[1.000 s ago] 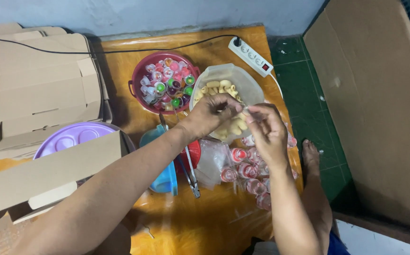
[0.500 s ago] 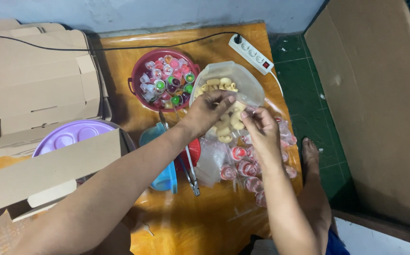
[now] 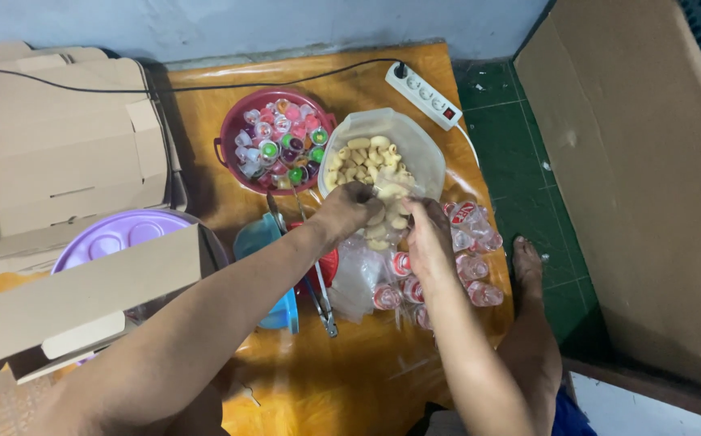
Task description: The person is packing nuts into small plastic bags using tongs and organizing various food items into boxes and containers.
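Observation:
My left hand (image 3: 349,211) and my right hand (image 3: 429,234) meet at the near rim of a clear plastic tub (image 3: 415,137) full of pale, finger-shaped snacks (image 3: 364,157). Both hands pinch a small clear plastic bag (image 3: 395,190) with a few snacks in it, held over the tub's edge. A heap of empty clear bags (image 3: 360,278) lies just below my hands. Small sealed cups with red lids (image 3: 472,242) lie around and under my right hand.
A maroon bowl (image 3: 233,129) of coloured jelly cups stands left of the tub. Metal tongs (image 3: 322,299), a blue container (image 3: 274,274), a purple lid (image 3: 116,234), cardboard boxes (image 3: 52,153), a white power strip (image 3: 423,95) and my bare foot (image 3: 528,266) surround the orange mat (image 3: 350,379).
Both hands have shifted slightly toward the tub and down, still working the small bag. The camera view moved a little; nothing else on the mat has moved.

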